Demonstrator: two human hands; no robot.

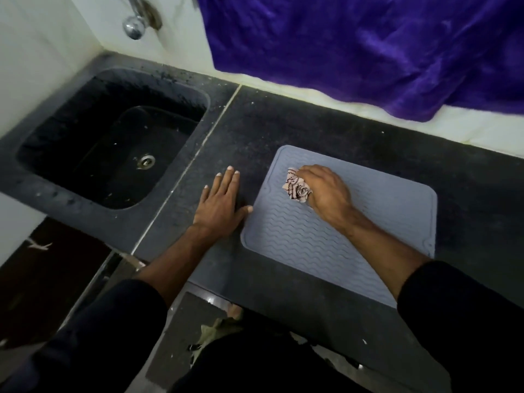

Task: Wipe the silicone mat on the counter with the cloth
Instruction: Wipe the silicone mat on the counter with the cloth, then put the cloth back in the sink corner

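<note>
Pressing down on the far left part of the one silicone mat (340, 236), the right hand (326, 191) grasps one small crumpled cloth (296, 188), pale with a dark pattern; the fingers are curled over it, so a part of the cloth is hidden under the palm. The mat is grey-blue with wavy ridges and lies flat on the dark counter (283, 123), to the right of the sink. Its near right corner is covered by the right forearm and the dark sleeve.

The left hand (221, 205) lies flat and released on the counter, fingers spread, holding nothing. It is just beside the left edge of the mat, and the thumb tip reaches this edge; I cannot tell if it really touches.

There is one black sink (113, 137) on the left, with one metal drain (146, 161) in its bottom. One chrome tap (134, 25) is on the far wall, cut off by the upper border. One purple fabric (368, 43) hangs at the far right, also cut off. The floor below the counter is dim, and the things there are hard to make out.
</note>
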